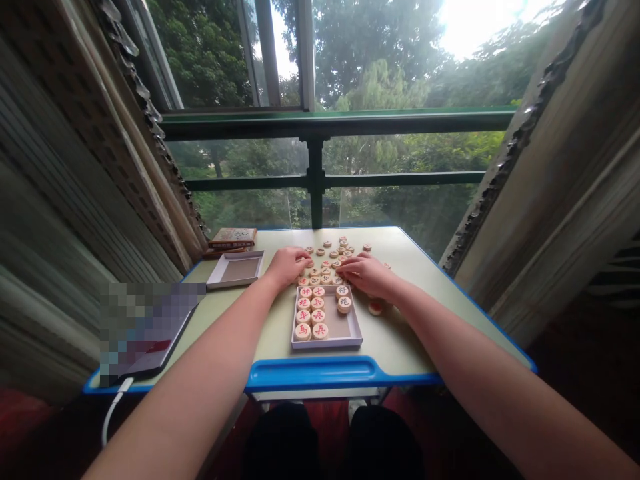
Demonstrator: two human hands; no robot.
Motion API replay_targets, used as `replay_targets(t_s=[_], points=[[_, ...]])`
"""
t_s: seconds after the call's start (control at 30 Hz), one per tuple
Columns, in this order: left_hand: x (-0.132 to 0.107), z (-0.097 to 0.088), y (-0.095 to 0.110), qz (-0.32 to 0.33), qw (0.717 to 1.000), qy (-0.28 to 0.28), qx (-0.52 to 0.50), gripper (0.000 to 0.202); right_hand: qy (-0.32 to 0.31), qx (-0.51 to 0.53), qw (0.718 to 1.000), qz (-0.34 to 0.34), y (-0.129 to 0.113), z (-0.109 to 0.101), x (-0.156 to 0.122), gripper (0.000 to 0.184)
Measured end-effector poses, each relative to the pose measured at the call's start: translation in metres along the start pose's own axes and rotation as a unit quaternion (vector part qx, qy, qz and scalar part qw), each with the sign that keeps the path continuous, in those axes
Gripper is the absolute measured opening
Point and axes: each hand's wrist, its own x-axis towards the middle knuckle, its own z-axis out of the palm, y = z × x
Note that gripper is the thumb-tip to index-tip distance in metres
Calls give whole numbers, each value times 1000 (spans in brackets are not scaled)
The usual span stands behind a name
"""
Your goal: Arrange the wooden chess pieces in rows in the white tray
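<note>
Round wooden Chinese chess pieces [326, 271] lie in front of me, marked in red or dark characters. A shallow white box tray [337, 329] holds two columns of red-marked pieces [318, 316] at its left and dark-marked pieces [344, 305] at its upper right. My left hand [289, 265] rests at the left side of the loose pieces, fingers stretched toward them. On their right side, my right hand [369, 274] is open, its fingertips at the pieces. Whether either hand touches a piece is hard to make out.
An empty box lid [235, 269] and a small stack of boxes or books [233, 238] stand at the back left. A tablet-like device [173, 343] with a white cable [116, 407] lies front left. One loose piece [375, 308] sits right of the tray. Window railings rise behind.
</note>
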Motion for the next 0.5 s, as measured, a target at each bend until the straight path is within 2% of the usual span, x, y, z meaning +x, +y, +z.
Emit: replay_targets(t_s=[0.07, 0.17, 0.33, 0.4, 0.5], points=[[0, 1, -1, -9, 1000, -14, -9, 12, -7, -7, 1000, 15, -1, -1, 0, 24], [0, 3, -1, 13, 997, -63, 41, 13, 1, -23, 998, 55, -1, -1, 0, 19], [-1, 2, -2, 28, 993, -40, 105, 15, 18, -4, 995, 103, 6, 0, 0, 28], [-1, 2, -2, 34, 992, -59, 109, 16, 25, 2, 992, 122, 9, 0, 0, 30], [-3, 2, -3, 49, 987, -90, 124, 16, 12, -5, 995, 99, 12, 0, -1, 22]])
